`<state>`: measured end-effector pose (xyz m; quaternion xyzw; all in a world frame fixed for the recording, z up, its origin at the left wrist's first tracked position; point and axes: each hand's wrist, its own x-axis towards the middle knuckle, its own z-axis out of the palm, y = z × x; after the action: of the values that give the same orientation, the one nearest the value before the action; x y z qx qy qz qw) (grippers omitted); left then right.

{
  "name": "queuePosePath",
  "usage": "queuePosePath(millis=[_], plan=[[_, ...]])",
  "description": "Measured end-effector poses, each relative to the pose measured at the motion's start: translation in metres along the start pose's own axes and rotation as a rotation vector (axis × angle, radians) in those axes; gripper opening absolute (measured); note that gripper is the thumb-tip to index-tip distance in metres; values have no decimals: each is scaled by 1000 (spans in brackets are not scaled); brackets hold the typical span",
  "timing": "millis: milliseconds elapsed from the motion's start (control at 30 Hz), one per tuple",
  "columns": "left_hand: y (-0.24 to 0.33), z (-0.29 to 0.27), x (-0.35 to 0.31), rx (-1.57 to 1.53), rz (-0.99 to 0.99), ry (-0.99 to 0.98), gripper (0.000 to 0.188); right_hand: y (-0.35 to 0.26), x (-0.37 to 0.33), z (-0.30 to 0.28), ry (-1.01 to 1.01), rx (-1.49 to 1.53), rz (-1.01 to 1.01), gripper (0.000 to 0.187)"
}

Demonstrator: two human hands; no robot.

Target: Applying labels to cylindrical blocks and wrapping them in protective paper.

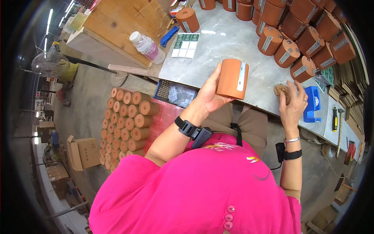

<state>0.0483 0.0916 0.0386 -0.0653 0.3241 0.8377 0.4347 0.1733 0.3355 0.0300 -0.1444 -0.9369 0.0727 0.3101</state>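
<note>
My left hand (210, 89) is closed round a reddish-brown wooden cylinder (229, 80), held tilted slightly above the front edge of the table. A narrow silver metal plate with small holes runs lengthwise down the cylinder's side. At the table's edge to the right, my right hand (293, 104) has its fingers spread and bent. By its thumb and forefinger lies a crumpled brown cloth (281, 90); whether the fingertips touch it I cannot tell. Close to the right of that hand is a blue tape dispenser (312, 104).
Many similar cylinders (288, 52) are stacked at the back right. Green-and-white labels (186, 45), a blue tool (169, 36) and a plastic bottle (148, 47) lie left. More round blocks (128, 123) fill the lower left. A screwdriver (334, 118) and hammer (340, 130) lie right.
</note>
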Motion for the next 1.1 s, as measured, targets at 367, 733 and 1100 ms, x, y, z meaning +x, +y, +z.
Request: queuePosePath(millis=[367, 733, 1100], plan=[[-1, 9, -6, 129, -18, -23, 65, -3, 9, 20, -150, 612, 197, 22], [-13, 18, -10, 150, -89, -41, 59, -88, 67, 26, 92, 855, -31, 19], [-14, 1, -4, -4, 21, -10, 62, -125, 6, -35, -216, 865, -302, 18]])
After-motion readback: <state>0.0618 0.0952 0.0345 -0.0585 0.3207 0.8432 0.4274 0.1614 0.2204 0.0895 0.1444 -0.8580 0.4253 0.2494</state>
